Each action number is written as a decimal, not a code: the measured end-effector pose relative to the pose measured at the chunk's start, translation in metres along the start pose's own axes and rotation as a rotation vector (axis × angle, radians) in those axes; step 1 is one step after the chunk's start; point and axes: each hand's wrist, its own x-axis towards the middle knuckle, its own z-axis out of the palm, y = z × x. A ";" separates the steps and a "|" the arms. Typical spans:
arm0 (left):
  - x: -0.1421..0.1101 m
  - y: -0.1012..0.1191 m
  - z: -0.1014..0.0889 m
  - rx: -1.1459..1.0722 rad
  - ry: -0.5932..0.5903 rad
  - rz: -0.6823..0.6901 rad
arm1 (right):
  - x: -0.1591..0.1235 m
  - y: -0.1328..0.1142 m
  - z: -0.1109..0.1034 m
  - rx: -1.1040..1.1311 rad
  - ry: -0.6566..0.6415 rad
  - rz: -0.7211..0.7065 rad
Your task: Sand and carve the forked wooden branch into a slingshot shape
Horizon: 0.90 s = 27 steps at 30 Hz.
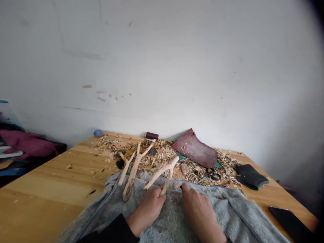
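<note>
My left hand [148, 211] grips the lower stem of a peeled forked branch [162, 173], whose arms point up and to the left. My right hand [199, 214] rests on a grey fleece cloth [169, 219], fingers curled around a small dark object [181, 186] that is mostly hidden. Just left of my hands, a larger peeled wooden fork [133, 170] lies with its stem on the cloth. A thinner forked stick [125, 167] lies beside it. Behind them spreads a heap of pale wood shavings [162, 158].
The wooden table [50, 179] holds a maroon leather piece [194, 148], a dark red roll [152, 135], a blue ball [98, 133], black scissors [214, 176], black rubber sheet [250, 177] and a black flat device [288, 221]. A white wall [162, 67] backs the table. Clothing [27, 143] lies at far left.
</note>
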 end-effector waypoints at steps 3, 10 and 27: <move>-0.001 0.002 -0.002 -0.062 -0.014 0.015 | -0.005 -0.009 0.001 0.001 -0.016 -0.082; 0.001 -0.002 0.001 -0.089 -0.005 0.012 | -0.012 -0.020 0.005 -0.046 0.011 -0.119; 0.006 -0.008 0.007 -0.083 0.013 0.017 | -0.015 -0.023 0.008 -0.146 0.028 -0.098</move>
